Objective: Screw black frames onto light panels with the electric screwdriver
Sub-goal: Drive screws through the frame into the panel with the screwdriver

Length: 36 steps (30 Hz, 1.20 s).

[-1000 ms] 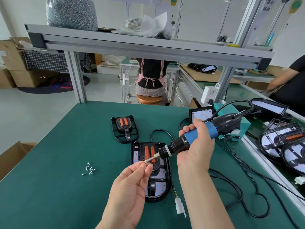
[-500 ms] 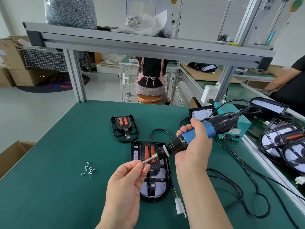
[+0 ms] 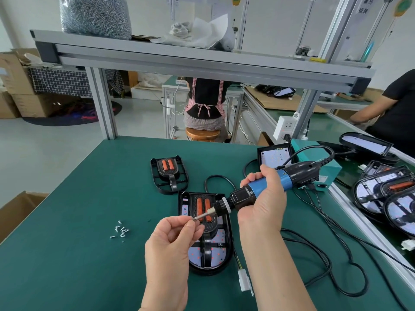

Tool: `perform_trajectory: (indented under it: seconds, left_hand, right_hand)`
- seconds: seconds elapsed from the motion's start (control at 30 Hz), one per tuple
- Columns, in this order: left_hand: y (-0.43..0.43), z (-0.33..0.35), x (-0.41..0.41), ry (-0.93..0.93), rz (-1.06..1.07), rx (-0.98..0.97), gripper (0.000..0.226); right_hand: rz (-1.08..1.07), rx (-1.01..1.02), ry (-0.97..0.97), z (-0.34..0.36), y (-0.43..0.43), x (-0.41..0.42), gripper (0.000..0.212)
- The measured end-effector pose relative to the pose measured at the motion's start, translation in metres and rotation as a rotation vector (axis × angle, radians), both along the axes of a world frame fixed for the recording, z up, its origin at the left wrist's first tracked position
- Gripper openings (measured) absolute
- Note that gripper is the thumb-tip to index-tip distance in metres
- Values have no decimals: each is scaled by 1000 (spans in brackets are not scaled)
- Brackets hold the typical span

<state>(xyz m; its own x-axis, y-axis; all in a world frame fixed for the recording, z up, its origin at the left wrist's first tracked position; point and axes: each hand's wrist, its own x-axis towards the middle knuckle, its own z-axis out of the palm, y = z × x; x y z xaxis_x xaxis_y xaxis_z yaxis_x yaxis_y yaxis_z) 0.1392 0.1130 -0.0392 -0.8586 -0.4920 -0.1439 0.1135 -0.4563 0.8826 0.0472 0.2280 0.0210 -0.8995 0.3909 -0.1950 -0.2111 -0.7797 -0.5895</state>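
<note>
My right hand [image 3: 266, 207] grips the blue and black electric screwdriver [image 3: 269, 187], held tilted with its bit pointing down-left. My left hand [image 3: 173, 241] pinches a small screw at the bit's tip [image 3: 196, 217]; the screw itself is mostly hidden by my fingers. Under both hands a light panel with a black frame [image 3: 222, 245] lies flat on the green table [image 3: 78, 221]. A second black frame [image 3: 169, 175] lies farther back. A small pile of loose screws [image 3: 120, 231] sits to the left.
Black cables [image 3: 336, 265] loop over the table at the right, and a white connector [image 3: 244, 281] trails from the panel. Several finished panels [image 3: 381, 198] lie on the conveyor at the right, behind a teal control box [image 3: 330, 169]. Two people work at neighbouring benches.
Both hands and the screwdriver have stayed almost in place. My left fingers have worked at the bit's tip with the screw.
</note>
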Motion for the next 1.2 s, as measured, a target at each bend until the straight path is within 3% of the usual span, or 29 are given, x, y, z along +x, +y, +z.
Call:
perform_trajectory:
  seconds: [0.27,0.47,0.7,1.03,1.2]
  left_hand:
    - [-5,-4,-1,20,-42,-38,12]
    - [-8,-2,-1,143,38,-437,39]
    - [-10,-3,-2,249,70,-621,49]
    - [-15,-1,-6,267,-38,-526,41]
    - [-12,0,-10,250,-65,-387,40]
  right_hand:
    - [18,-1,30,-1,-2,1,16]
    - [46,-66,-14,5,-5,-2,18]
    - [72,-146,-73,5,-3,-4,24]
    - [51,-125,-62,6,-1,-7,21]
    - [61,-130,-56,7,-4,-8,21]
